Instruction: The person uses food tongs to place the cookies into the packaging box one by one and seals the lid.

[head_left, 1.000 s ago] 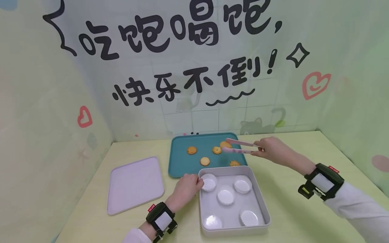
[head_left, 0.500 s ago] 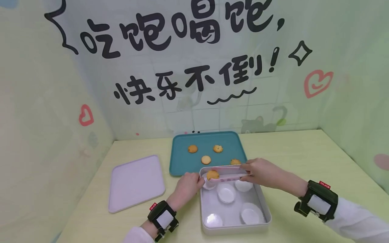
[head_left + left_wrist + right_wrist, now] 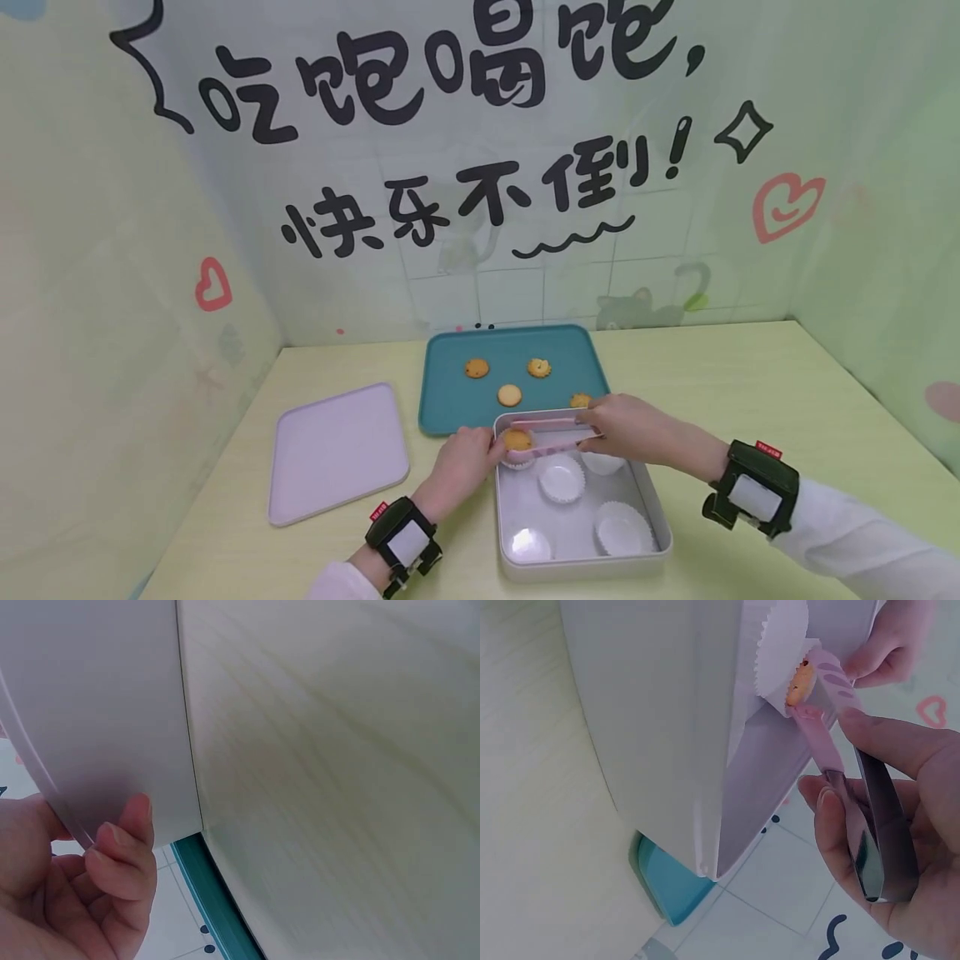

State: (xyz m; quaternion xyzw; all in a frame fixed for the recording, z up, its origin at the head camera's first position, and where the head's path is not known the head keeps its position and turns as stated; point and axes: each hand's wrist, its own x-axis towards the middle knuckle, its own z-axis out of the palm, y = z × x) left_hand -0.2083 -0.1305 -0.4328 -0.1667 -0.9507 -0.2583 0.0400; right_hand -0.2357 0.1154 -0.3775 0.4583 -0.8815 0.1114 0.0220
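My right hand (image 3: pixel 628 427) holds a pair of metal tongs with pink tips (image 3: pixel 819 735). Between those tips is a round golden cookie (image 3: pixel 517 440), at the white paper cup (image 3: pixel 516 464) in the back left corner of a white square box (image 3: pixel 585 571). The cookie hides part of that cup. My left hand (image 3: pixel 462 462) pinches the box's left wall near the same corner; in the left wrist view its curled fingers (image 3: pixel 124 862) lie against the outside. Other paper cups (image 3: pixel 561 479) sit in the box, one partly behind the right hand.
Behind the box lies a teal tray (image 3: pixel 450 412) bearing several cookies (image 3: pixel 509 395), one close to my right hand. A lilac tray (image 3: pixel 337 454) lies on the table (image 3: pixel 720 375) at the left. A printed backdrop (image 3: pixel 337 300) stands behind the table.
The right hand has brought the tongs from the teal tray to the box with a cookie, then slightly left and down at the back left cup. The left hand stays at the box wall.
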